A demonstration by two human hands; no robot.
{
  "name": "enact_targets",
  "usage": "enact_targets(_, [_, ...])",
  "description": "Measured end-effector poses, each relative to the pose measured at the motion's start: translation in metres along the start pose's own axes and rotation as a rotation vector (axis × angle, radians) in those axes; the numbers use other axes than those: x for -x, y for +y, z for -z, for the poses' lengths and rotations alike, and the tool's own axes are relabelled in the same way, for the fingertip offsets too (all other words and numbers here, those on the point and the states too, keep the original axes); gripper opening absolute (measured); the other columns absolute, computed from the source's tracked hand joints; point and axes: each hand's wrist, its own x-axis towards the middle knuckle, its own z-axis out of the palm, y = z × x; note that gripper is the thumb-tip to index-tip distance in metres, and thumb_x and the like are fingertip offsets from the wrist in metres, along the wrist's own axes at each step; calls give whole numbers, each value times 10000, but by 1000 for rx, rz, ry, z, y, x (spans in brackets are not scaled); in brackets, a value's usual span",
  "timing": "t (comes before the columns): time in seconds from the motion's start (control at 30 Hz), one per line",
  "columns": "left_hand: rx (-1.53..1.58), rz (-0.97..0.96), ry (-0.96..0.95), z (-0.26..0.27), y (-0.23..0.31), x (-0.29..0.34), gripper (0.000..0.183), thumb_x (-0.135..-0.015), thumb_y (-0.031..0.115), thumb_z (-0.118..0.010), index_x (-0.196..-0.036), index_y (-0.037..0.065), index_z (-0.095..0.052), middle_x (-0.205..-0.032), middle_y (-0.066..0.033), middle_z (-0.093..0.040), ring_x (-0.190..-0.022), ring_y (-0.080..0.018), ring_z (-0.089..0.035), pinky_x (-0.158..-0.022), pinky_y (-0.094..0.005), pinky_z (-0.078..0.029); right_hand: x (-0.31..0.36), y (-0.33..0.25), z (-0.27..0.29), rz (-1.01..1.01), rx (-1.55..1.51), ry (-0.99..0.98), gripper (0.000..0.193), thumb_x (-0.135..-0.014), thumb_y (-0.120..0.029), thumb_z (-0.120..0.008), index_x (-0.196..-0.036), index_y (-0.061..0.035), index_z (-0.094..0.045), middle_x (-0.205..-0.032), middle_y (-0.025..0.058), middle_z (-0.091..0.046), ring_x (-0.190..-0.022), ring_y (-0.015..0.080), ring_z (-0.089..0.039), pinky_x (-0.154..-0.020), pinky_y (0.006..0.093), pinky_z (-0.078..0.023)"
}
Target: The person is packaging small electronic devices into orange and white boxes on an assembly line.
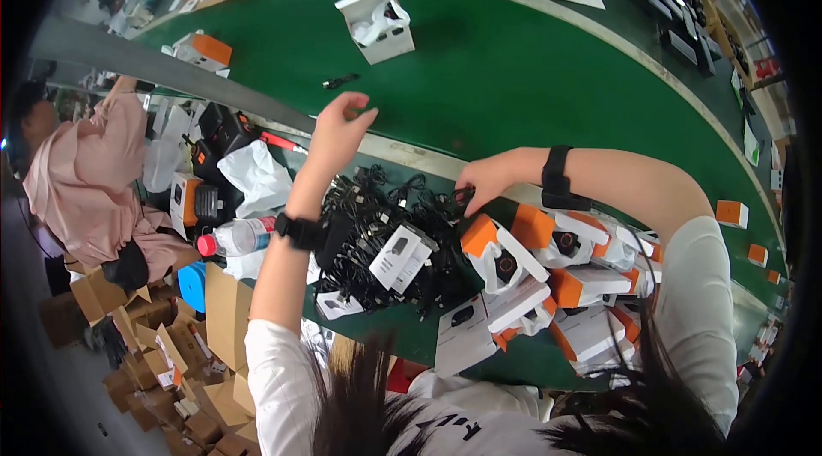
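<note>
My left hand (342,126) is raised at the near edge of the green belt (488,71), thumb and fingers curved apart with nothing between them. Just beyond it lies a short black cable (341,81). At the right edge of a heap of black cables (368,233), my right hand (488,182) has its fingers closed on a black cable (465,196), partly hidden by the fingers. Folded white leaflets (401,259) rest on the heap. Farther out on the belt stands an opened white box (385,41) with white wrapping and a dark item inside.
Several open orange-and-white boxes (591,285) crowd the right of the cables. To the left are a bottle with a red cap (240,238), a white bag (255,175) and a red-handled tool (281,142). A person in pink (86,156) works beyond a grey bar (171,71).
</note>
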Motion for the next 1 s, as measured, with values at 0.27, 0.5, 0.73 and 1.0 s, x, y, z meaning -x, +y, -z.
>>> enact_targets(0.27, [-363, -196, 489, -47, -23, -108, 306, -719, 164, -660, -1012, 108, -592, -1251, -101, -428, -1144, -340, -377, -906, -445, -339, 33, 9, 141, -185, -145, 592, 372, -752, -152, -532, -1098, -21, -496, -911, 166, -598, -786, 284, -590, -723, 349, -469])
enact_targets(0.5, [-682, -393, 387, -50, -34, -139, 172, -784, 205, -619, -910, 91, -647, -1309, -122, -394, -1210, -369, -321, -958, -561, -265, -39, 19, 161, 72, -32, 1325, 455, -783, -262, -622, -1161, -68, -460, -885, 169, -590, -775, 290, -570, -698, 364, -456])
enact_targets(0.73, [-242, -355, 319, -51, -31, -153, 131, -751, 105, -634, -839, 12, -663, -1242, -189, -447, -1066, -367, -457, -889, -384, -411, -22, 27, 195, -122, -26, 1087, 403, -785, -338, -604, -1127, -140, -526, -1024, 115, -603, -947, 307, -570, -797, 371, -454])
enact_targets(1.0, [193, -280, 432, -80, 10, -130, 201, -660, -38, -611, -850, 12, -654, -991, -114, -551, -839, -273, -560, -729, -359, -469, -11, 41, 189, -149, 67, 1139, 390, -744, -210, -567, -1113, -102, -506, -1028, 138, -604, -941, 320, -574, -773, 400, -469])
